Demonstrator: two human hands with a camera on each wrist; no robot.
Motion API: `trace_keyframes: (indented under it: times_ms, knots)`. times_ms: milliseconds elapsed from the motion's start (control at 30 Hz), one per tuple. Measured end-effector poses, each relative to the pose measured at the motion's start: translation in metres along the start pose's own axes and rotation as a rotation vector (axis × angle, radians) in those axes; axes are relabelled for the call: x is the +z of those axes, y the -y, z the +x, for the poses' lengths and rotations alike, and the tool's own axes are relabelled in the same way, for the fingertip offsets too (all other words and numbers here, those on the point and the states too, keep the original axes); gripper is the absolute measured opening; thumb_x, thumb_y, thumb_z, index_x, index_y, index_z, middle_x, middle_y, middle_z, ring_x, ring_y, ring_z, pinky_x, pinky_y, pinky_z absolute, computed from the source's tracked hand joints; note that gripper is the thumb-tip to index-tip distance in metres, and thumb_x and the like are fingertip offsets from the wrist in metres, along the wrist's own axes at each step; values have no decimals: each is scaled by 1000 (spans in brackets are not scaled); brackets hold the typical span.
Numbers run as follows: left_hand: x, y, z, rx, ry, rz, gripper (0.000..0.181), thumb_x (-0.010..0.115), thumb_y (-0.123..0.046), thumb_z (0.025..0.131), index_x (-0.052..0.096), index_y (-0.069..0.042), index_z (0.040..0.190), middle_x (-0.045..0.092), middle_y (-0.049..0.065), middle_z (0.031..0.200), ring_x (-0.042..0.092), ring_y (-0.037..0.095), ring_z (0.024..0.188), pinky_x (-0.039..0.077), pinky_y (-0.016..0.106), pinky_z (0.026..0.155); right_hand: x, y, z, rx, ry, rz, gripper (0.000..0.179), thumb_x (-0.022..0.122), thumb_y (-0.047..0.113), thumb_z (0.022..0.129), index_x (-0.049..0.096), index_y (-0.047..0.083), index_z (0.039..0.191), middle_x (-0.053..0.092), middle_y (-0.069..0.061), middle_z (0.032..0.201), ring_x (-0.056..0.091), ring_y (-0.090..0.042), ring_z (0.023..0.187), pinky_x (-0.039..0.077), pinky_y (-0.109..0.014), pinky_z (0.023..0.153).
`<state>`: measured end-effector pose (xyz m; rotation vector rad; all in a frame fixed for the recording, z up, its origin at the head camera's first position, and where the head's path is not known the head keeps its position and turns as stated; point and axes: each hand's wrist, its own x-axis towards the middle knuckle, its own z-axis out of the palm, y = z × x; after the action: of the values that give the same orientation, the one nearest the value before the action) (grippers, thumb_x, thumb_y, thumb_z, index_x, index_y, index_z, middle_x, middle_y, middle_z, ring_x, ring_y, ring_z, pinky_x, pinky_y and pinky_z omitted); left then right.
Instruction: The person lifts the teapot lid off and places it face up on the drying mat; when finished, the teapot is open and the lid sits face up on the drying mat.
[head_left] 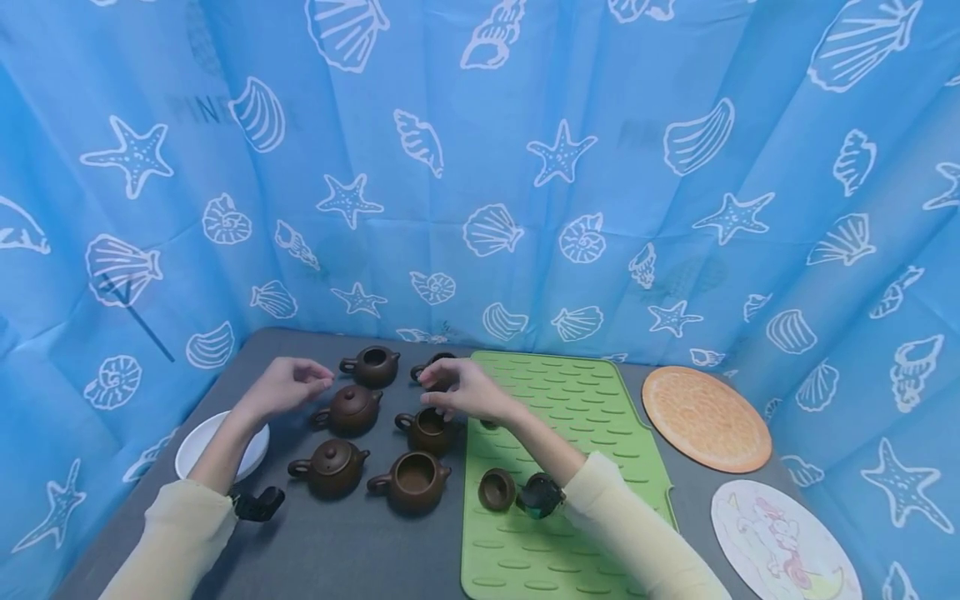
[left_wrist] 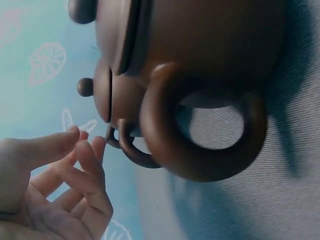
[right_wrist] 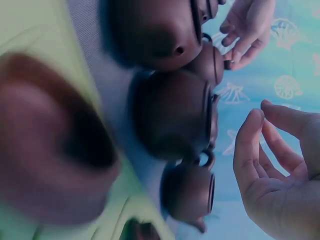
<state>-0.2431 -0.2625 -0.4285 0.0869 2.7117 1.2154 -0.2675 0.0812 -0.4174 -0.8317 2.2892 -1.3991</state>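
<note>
My left hand (head_left: 279, 388) hovers beside a brown lidded teapot (head_left: 356, 409), its fingers loosely bent and nothing between them. Nearer me sits a second lidded teapot (head_left: 330, 469); its ring handle (left_wrist: 210, 167) looms large in the left wrist view. Behind them stands a lidless teapot (head_left: 375, 367). My right hand (head_left: 474, 390) is above another lidless teapot (head_left: 429, 432), thumb and fingertip close together and holding nothing. It partly covers a teapot (head_left: 422, 372) at the back. One more lidless teapot (head_left: 414, 483) stands at the front. A brown teapot lid (head_left: 497, 490) lies on the green mat.
The green ridged mat (head_left: 570, 550) lies right of the teapots, with another small brown piece (head_left: 489, 424) partly hidden under my right arm. A white bowl (head_left: 197, 450) sits beneath my left forearm. At right lie an orange-patterned round mat (head_left: 707, 418) and a unicorn-printed disc (head_left: 786, 540).
</note>
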Motion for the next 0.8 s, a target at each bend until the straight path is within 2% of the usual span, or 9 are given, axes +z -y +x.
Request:
trace_keyframes:
  times_ms: [133, 200, 300, 433, 600, 800]
  knots:
    - [3, 3, -10, 20, -17, -1, 33, 61, -17, 111, 69, 7, 133, 74, 25, 106, 71, 26, 88, 58, 33, 70, 12, 12, 14, -7, 21, 15, 28, 74, 9, 102, 70, 1, 129, 73, -20, 122, 74, -22, 79, 67, -33, 69]
    - [4, 4, -16, 19, -30, -3, 32, 62, -15, 110, 69, 7, 132, 74, 25, 103, 70, 26, 84, 58, 34, 69, 19, 18, 21, -10, 32, 19, 27, 74, 10, 102, 71, 3, 128, 73, -18, 122, 73, -19, 77, 68, -34, 70]
    - [6, 5, -23, 8, -45, 16, 31, 62, -14, 110, 70, 8, 129, 74, 24, 105, 70, 23, 82, 61, 37, 70, 29, 25, 32, -9, 47, 31, 26, 75, 12, 103, 73, 5, 128, 73, -15, 119, 72, -17, 75, 68, -34, 71]
    - [9, 7, -27, -19, -42, 30, 28, 63, -11, 109, 71, 9, 127, 75, 24, 106, 72, 21, 80, 62, 38, 71, 42, 28, 48, -16, 66, 68, 28, 75, 11, 103, 72, 1, 128, 73, -15, 113, 72, -18, 77, 68, -35, 72]
    - [13, 10, -29, -38, -26, -12, 26, 61, -7, 109, 71, 11, 125, 74, 26, 106, 73, 23, 80, 61, 33, 68, 57, 30, 64, 1, 63, 107, 28, 74, 8, 102, 71, -5, 128, 73, -16, 107, 71, -14, 75, 69, -43, 75]
    - [17, 15, -34, -31, -39, -54, 27, 62, -6, 109, 70, 13, 125, 73, 27, 109, 73, 22, 80, 59, 26, 64, 73, 29, 75, 56, 37, 122, 27, 75, 5, 101, 72, -5, 126, 71, -12, 97, 70, -13, 70, 70, -43, 75]
